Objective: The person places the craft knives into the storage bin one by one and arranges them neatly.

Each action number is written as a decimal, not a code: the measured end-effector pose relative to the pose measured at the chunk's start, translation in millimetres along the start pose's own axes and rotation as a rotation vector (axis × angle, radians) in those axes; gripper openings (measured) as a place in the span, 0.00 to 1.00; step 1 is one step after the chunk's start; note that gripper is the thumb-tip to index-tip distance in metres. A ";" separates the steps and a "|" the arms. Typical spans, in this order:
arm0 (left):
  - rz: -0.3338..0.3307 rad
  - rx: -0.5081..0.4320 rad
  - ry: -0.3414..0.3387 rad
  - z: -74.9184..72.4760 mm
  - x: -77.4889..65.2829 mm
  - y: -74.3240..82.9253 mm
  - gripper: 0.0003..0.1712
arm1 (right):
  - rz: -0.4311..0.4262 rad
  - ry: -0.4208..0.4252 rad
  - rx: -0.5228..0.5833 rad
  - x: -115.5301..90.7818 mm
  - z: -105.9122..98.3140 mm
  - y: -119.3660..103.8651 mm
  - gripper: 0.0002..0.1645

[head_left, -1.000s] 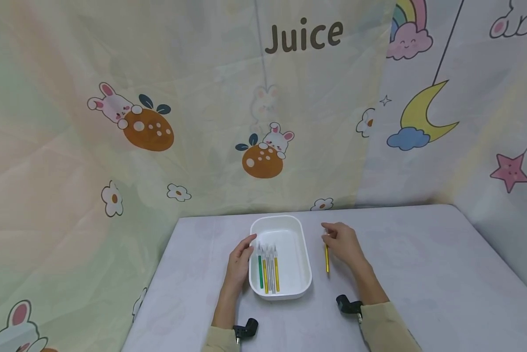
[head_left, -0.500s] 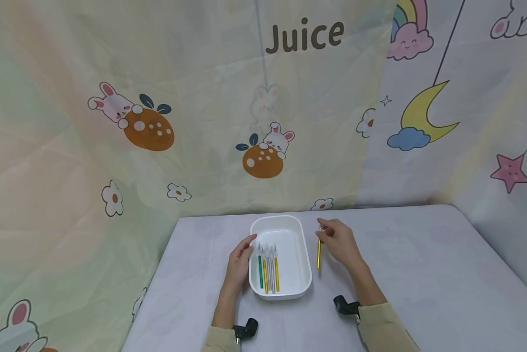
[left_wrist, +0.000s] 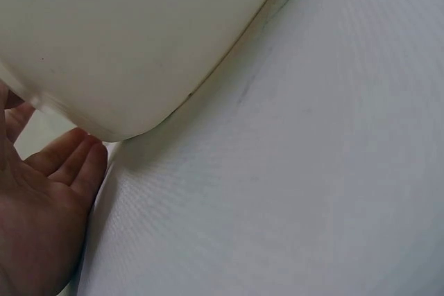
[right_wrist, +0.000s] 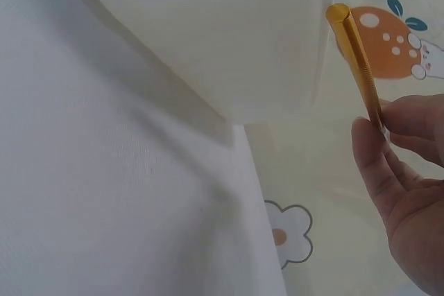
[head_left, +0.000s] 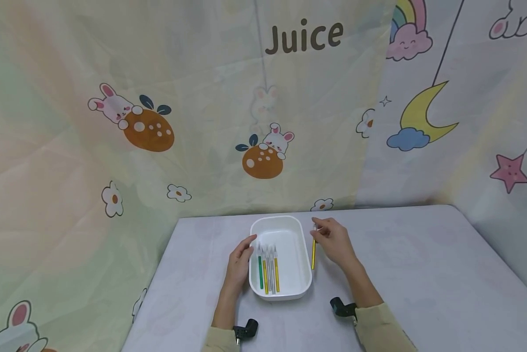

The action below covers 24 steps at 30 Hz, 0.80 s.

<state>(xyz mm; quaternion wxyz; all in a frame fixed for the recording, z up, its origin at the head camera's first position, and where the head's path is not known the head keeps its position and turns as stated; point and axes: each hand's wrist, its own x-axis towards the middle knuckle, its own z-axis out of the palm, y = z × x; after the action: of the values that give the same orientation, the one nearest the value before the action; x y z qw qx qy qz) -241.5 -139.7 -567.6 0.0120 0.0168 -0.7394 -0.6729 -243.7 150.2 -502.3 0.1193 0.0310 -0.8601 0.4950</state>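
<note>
My right hand [head_left: 335, 241] pinches a slim gold pen-shaped tool [head_left: 313, 254] between thumb and fingers, beside the tray's right wall. In the right wrist view, the metallic gold barrel [right_wrist: 355, 53] slants away from the fingertips, which hide its other end. The white tray [head_left: 296, 291] stands on the table, with my left hand [head_left: 238, 264] gripping its left rim. Beneath that rim, in the left wrist view, several fingers [left_wrist: 73, 157] reach along the outer wall. Inside the tray's left half, several similar tools [head_left: 269, 274] lie side by side in green, gold and silver, pale pointed ends facing away.
A white cloth covers the table [head_left: 404, 264], whose far edge meets a printed curtain [head_left: 210, 122]. Each wrist carries a small black camera, such as the right one [head_left: 342, 307].
My right hand has moved left with the gold tool, closer to the tray's right wall. The left hand, the tray and the tools in it stay put.
</note>
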 end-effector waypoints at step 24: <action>-0.003 -0.004 0.000 -0.2 -0.9 0.2 0.21 | -0.116 0.044 0.066 -3.1 10.8 -9.9 0.26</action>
<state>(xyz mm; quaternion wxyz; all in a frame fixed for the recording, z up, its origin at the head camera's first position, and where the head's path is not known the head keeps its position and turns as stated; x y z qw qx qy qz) -240.6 -139.9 -567.3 0.0109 0.0178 -0.7380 -0.6745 -240.8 135.7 -499.9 0.1657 0.0738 -0.8371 0.5161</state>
